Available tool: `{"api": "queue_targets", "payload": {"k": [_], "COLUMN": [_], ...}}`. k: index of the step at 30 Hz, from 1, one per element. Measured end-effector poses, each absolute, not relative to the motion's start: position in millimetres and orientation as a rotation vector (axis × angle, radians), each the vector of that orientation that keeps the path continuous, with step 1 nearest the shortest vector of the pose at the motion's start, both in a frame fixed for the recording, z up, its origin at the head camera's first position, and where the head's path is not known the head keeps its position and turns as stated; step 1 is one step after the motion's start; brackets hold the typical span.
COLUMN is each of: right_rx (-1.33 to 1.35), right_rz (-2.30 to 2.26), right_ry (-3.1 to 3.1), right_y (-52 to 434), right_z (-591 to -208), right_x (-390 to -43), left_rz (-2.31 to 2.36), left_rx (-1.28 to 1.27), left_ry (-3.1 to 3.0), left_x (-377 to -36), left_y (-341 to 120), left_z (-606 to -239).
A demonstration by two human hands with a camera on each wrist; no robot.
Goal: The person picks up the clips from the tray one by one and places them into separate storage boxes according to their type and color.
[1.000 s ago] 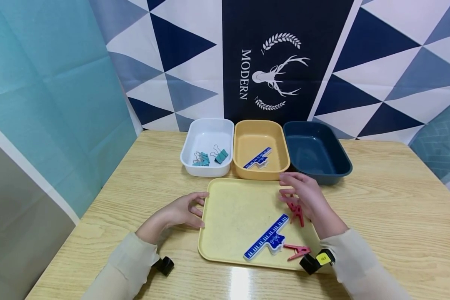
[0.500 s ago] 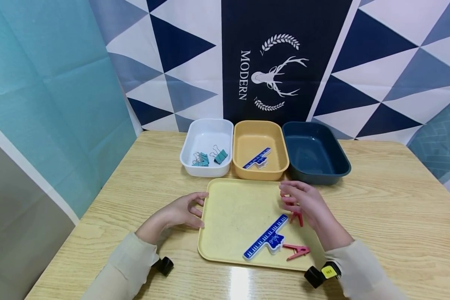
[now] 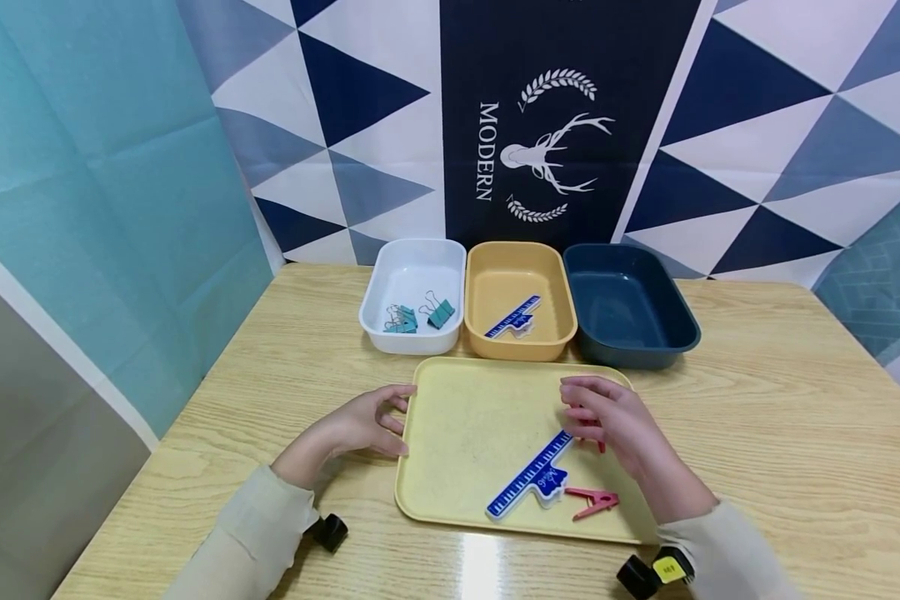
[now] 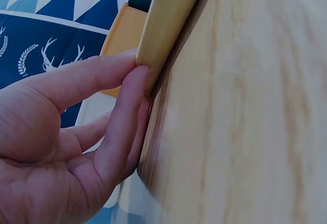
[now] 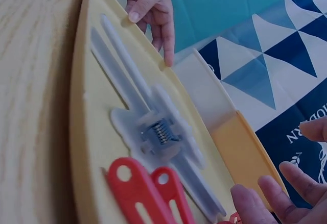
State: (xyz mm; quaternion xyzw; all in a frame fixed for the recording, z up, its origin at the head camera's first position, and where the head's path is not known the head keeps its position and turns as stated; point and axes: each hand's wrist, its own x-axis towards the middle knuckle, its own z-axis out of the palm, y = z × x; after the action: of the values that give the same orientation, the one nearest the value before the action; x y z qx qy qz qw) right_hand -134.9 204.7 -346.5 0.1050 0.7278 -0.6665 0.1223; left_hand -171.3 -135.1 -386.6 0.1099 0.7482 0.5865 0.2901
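the yellow tray [image 3: 457, 417] lies on the table [image 3: 780, 433], just in front of three bins. the left hand [image 3: 360, 425] holds the tray's left rim, fingers curled on the edge. the right hand [image 3: 615, 417] hovers over the tray's right side with fingers loosely spread, holding nothing; it hides most of one red peg [image 3: 598, 444]. the blue ruler clip [image 3: 534, 477] and a second red peg [image 3: 594, 502] lie near the tray's front edge.
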Motion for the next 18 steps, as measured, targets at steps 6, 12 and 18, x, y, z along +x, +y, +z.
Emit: {"api": "queue_targets", "payload": {"k": [6,12,18], "right_rx": [0.309,0.306,0.274], "right_rz": [-1.921,-1.922,-1.983], "right_ry": [2.147,2.131,2.055], "right_y": [206,206,206], "right_z": [-351,-354,-359], "right_x": [-128,-118,-111], "left_rz": [1.562,1.555,1.556], "left_rx": [0.299,0.291,0.272], "left_ry": [1.996,2.005,2.007], "left_x": [-171,-170,-169], "left_y": [-135,-134,-133], "left_z": [-386,-385,-385]}}
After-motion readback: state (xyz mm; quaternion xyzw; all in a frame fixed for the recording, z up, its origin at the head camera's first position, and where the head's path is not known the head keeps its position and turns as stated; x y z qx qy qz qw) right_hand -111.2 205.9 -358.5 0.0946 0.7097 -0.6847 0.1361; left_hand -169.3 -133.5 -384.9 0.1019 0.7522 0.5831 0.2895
